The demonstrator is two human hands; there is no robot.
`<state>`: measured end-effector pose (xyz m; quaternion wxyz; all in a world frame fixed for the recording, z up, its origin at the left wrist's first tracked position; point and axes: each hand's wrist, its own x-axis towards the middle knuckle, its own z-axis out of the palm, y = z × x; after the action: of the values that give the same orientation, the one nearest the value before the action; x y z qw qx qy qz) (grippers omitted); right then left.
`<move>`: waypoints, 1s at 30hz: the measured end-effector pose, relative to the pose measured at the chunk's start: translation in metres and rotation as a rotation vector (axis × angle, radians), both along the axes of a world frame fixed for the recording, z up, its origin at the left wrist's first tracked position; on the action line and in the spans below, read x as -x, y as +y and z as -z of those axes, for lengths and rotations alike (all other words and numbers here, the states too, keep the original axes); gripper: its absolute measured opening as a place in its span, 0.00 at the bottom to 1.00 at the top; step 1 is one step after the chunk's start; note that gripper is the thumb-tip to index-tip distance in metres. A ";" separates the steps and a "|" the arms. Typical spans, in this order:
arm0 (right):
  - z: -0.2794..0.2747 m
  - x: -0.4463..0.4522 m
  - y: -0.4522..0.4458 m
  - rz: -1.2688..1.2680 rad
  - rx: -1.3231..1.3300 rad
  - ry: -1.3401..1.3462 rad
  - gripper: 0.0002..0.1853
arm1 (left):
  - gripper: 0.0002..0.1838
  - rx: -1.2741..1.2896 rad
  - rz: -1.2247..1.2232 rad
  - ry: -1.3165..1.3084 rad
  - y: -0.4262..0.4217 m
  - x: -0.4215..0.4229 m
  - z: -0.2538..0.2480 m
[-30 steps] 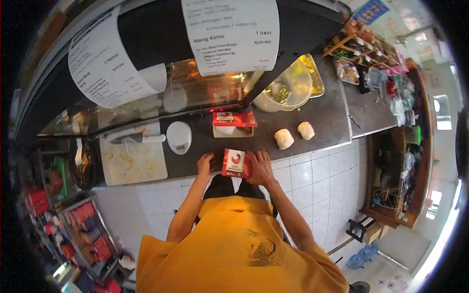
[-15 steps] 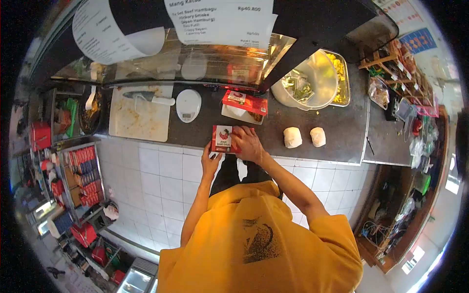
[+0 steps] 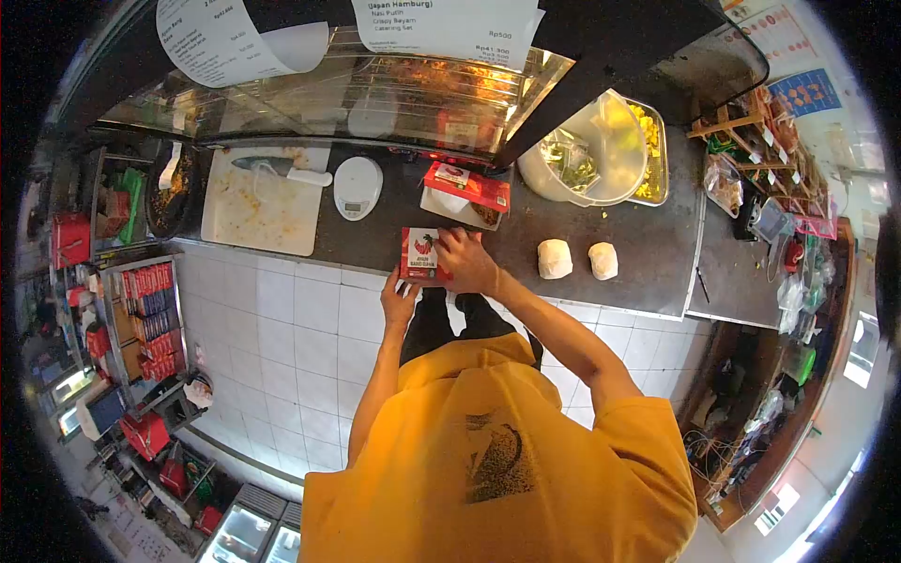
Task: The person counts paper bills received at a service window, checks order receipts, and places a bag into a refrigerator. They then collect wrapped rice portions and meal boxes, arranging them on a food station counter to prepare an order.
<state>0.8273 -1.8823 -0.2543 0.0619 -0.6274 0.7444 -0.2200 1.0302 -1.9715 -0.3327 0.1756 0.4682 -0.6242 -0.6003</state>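
A red food box (image 3: 419, 251) with a white printed panel is at the front edge of the dark counter. My left hand (image 3: 400, 297) grips its lower left corner. My right hand (image 3: 471, 263) lies over its right side, fingers bent on the top, covering that part of the box. Just behind it is an open food box (image 3: 490, 218) holding something white and dark brown food, with a red printed lid (image 3: 469, 185) raised at its back.
Left of the boxes are a white kitchen scale (image 3: 358, 188) and a stained cutting board (image 3: 272, 225) with a knife (image 3: 286, 172) on it. To the right are two pale wrapped bundles (image 3: 555, 259), a plastic tub (image 3: 615, 159) and a metal tray (image 3: 665, 155) of yellow food. Receipts (image 3: 441, 26) hang overhead.
The view has shifted slightly. My right hand has moved further over the red box, its fingers now bent on the top. My left hand still holds the lower left corner.
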 end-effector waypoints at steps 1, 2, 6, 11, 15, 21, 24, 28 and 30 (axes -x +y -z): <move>-0.002 0.011 -0.003 -0.042 -0.091 -0.225 0.28 | 0.30 0.013 -0.026 -0.016 0.001 0.000 0.000; -0.011 0.029 -0.007 -0.086 -0.184 -0.453 0.26 | 0.33 -0.039 0.071 -0.071 -0.003 -0.003 -0.002; -0.008 0.082 -0.022 0.088 -0.399 -1.014 0.24 | 0.34 -0.151 0.055 -0.050 -0.011 -0.008 0.022; 0.039 0.086 -0.009 0.374 -0.339 -1.544 0.23 | 0.28 0.459 -0.014 -0.174 -0.007 0.016 -0.029; 0.009 0.072 -0.024 0.371 -0.241 -0.440 0.28 | 0.21 0.701 0.208 -0.356 -0.009 0.029 -0.061; 0.075 0.059 -0.062 0.509 -0.055 0.028 0.32 | 0.21 0.791 0.541 -0.190 -0.010 0.046 -0.038; 0.102 0.054 -0.074 0.490 -0.011 0.144 0.40 | 0.23 0.882 0.577 -0.168 -0.016 0.056 -0.033; 0.035 0.065 -0.086 0.607 -0.337 -0.106 0.40 | 0.20 0.612 0.603 -0.091 -0.026 0.059 0.012; 0.080 0.071 -0.072 0.538 -0.416 -0.088 0.39 | 0.22 0.672 0.560 0.005 -0.024 0.062 -0.027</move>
<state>0.7563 -1.9548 -0.3344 0.1605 -0.3726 0.9086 -0.0987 0.9687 -1.9954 -0.3057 0.1500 0.1962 -0.8874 -0.3893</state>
